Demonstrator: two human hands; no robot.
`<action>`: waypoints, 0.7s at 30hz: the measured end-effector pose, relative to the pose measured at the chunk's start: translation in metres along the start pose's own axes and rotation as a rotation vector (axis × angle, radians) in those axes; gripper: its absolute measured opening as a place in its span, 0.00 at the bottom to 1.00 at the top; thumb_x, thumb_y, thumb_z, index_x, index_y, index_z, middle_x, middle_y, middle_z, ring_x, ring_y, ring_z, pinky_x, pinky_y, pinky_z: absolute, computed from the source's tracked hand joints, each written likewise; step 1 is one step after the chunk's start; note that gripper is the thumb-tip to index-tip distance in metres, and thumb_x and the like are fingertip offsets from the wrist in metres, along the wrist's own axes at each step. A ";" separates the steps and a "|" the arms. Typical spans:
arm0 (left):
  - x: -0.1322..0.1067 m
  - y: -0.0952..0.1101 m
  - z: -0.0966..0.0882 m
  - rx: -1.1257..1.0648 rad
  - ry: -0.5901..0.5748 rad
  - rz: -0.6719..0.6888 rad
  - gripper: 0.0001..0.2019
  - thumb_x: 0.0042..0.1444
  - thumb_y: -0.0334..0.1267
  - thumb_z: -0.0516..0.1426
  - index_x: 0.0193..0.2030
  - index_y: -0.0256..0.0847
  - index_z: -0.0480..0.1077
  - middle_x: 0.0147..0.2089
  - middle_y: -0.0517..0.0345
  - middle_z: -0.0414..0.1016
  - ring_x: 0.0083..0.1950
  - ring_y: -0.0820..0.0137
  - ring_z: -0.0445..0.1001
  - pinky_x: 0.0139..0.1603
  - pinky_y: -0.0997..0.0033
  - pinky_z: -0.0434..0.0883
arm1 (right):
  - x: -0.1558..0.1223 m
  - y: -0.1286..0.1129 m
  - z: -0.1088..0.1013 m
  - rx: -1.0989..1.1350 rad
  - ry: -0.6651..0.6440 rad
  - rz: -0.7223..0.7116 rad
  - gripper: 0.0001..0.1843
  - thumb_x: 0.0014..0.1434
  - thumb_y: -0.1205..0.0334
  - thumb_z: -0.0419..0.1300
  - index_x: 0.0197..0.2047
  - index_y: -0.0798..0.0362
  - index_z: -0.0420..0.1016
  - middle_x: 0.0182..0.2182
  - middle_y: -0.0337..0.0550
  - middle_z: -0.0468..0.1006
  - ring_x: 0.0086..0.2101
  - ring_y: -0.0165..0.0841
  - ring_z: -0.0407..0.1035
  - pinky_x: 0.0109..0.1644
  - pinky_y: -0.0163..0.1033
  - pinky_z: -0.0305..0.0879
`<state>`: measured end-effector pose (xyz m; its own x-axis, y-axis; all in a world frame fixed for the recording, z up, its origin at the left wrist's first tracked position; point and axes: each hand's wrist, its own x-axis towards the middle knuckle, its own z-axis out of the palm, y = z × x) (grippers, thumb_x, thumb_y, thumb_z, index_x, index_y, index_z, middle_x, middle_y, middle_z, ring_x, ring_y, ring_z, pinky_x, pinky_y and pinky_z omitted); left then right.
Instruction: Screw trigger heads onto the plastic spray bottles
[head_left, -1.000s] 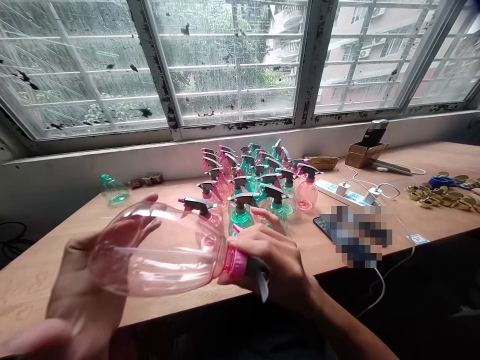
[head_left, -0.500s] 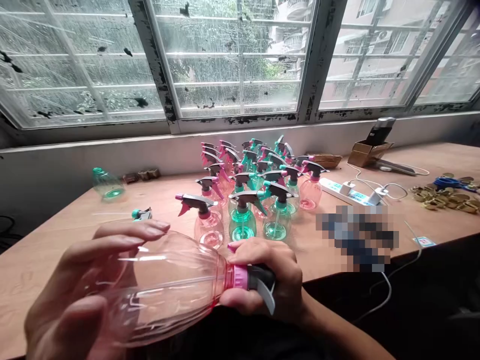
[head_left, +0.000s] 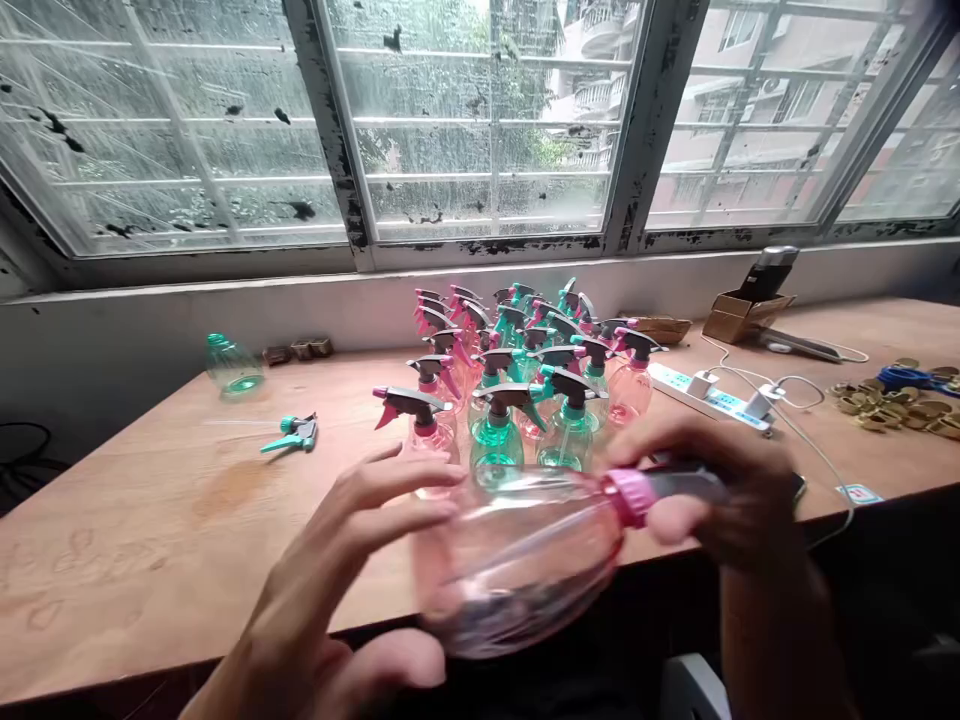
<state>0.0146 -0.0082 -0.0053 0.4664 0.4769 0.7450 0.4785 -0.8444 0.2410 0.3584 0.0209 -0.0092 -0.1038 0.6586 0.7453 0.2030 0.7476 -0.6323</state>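
A clear pink spray bottle point(head_left: 517, 555) lies on its side in the air above the table's near edge. My right hand point(head_left: 712, 495) is closed around its grey and pink trigger head point(head_left: 660, 487). My left hand point(head_left: 337, 590) has its fingers spread, the fingertips touching or just off the bottle's base end. Behind the bottle stands a cluster of several pink and green spray bottles point(head_left: 525, 370) with trigger heads fitted.
A loose green trigger head point(head_left: 294, 435) lies on the wooden table point(head_left: 150, 520) at the left, and a capless green bottle point(head_left: 234, 368) stands by the wall. At the right are a power strip point(head_left: 709, 395) with cables, a cardboard box point(head_left: 746, 312) and gold-coloured caps point(head_left: 892, 405).
The pink bottle has moved to the right and slightly up with my right hand. My left hand has loosened from around the bottle's body and its fingers have spread.
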 end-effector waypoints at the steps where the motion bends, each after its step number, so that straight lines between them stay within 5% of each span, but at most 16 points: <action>1: 0.004 0.000 0.000 0.019 -0.043 0.033 0.24 0.76 0.58 0.55 0.69 0.49 0.73 0.72 0.46 0.79 0.73 0.53 0.78 0.74 0.53 0.78 | -0.003 0.004 -0.022 -0.133 -0.002 0.027 0.30 0.60 0.27 0.75 0.32 0.47 0.87 0.26 0.44 0.84 0.23 0.37 0.74 0.26 0.40 0.67; 5: 0.005 -0.010 -0.012 0.004 0.056 0.066 0.21 0.73 0.36 0.63 0.69 0.54 0.73 0.74 0.58 0.78 0.76 0.59 0.75 0.80 0.52 0.72 | -0.014 0.023 -0.091 -0.685 -0.210 0.309 0.39 0.62 0.16 0.64 0.29 0.46 0.85 0.21 0.45 0.81 0.20 0.39 0.71 0.25 0.43 0.62; 8: 0.003 -0.012 -0.019 -0.003 0.146 0.044 0.21 0.71 0.33 0.62 0.67 0.57 0.75 0.71 0.63 0.81 0.75 0.57 0.76 0.79 0.46 0.72 | -0.011 0.037 -0.112 -0.889 -0.249 0.495 0.34 0.67 0.21 0.64 0.31 0.44 0.81 0.20 0.44 0.78 0.19 0.40 0.72 0.26 0.45 0.62; 12: 0.007 -0.005 -0.016 0.041 0.107 0.070 0.18 0.71 0.30 0.62 0.63 0.53 0.76 0.69 0.59 0.83 0.73 0.57 0.79 0.75 0.49 0.78 | 0.013 0.047 -0.115 -0.839 -0.339 0.607 0.24 0.71 0.37 0.71 0.30 0.42 0.73 0.24 0.42 0.80 0.21 0.35 0.75 0.27 0.41 0.65; 15: 0.011 -0.003 -0.012 0.035 0.091 0.081 0.17 0.70 0.27 0.62 0.61 0.48 0.77 0.67 0.55 0.84 0.71 0.58 0.81 0.72 0.51 0.80 | 0.042 0.051 -0.107 -0.867 -0.486 0.566 0.17 0.75 0.47 0.66 0.35 0.45 0.75 0.29 0.42 0.82 0.22 0.32 0.75 0.27 0.39 0.63; 21: 0.011 -0.011 -0.005 0.012 0.040 0.086 0.19 0.70 0.25 0.62 0.63 0.48 0.76 0.67 0.52 0.83 0.70 0.60 0.81 0.74 0.53 0.78 | 0.086 0.082 -0.076 -0.980 -0.575 0.522 0.20 0.69 0.59 0.69 0.26 0.50 0.72 0.23 0.38 0.77 0.21 0.31 0.68 0.28 0.39 0.55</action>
<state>0.0109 0.0054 0.0037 0.4759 0.3927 0.7869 0.4470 -0.8786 0.1682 0.4404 0.1318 0.0189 -0.1527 0.9835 0.0968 0.9610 0.1706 -0.2175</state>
